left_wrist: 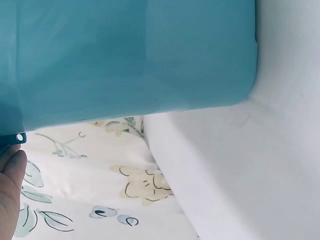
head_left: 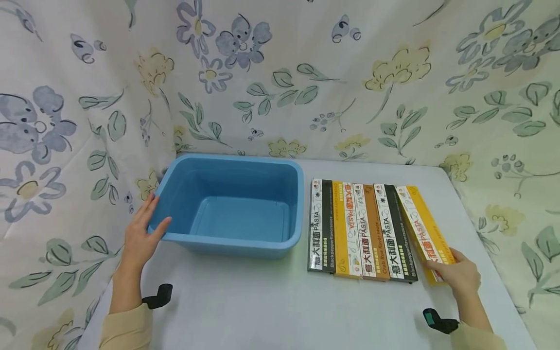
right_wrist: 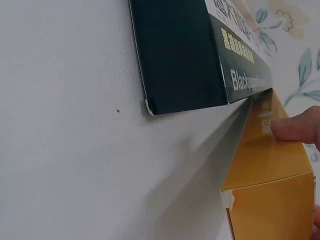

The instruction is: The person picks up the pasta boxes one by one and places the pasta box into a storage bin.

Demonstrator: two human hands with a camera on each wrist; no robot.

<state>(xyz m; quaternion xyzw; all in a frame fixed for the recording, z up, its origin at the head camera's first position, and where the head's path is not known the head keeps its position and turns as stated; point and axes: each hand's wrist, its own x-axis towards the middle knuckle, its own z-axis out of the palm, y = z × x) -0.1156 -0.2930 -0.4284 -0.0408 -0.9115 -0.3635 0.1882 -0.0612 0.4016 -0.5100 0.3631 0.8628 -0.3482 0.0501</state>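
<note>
In the head view my left hand (head_left: 141, 231) touches the front left corner of a blue plastic basin (head_left: 245, 247), its fingers extended along the rim. The left wrist view shows those fingertips (left_wrist: 17, 162) at the edge of the basin (left_wrist: 135, 60). At the right, my right hand (head_left: 461, 274) grips the near end of a yellow-and-white pasta box (head_left: 426, 223). That pasta box (right_wrist: 270, 160) stands askew beside a black pasta box (right_wrist: 180, 55), thumb on one face. The other fingers are mostly hidden behind it.
Left of the held box, several pasta boxes lie side by side: black (head_left: 321, 226), yellow (head_left: 345, 228), brown (head_left: 372, 231) and black (head_left: 395, 231). All rest on a white table (head_left: 245, 301). A floral curtain (head_left: 280, 78) hangs around its back and sides.
</note>
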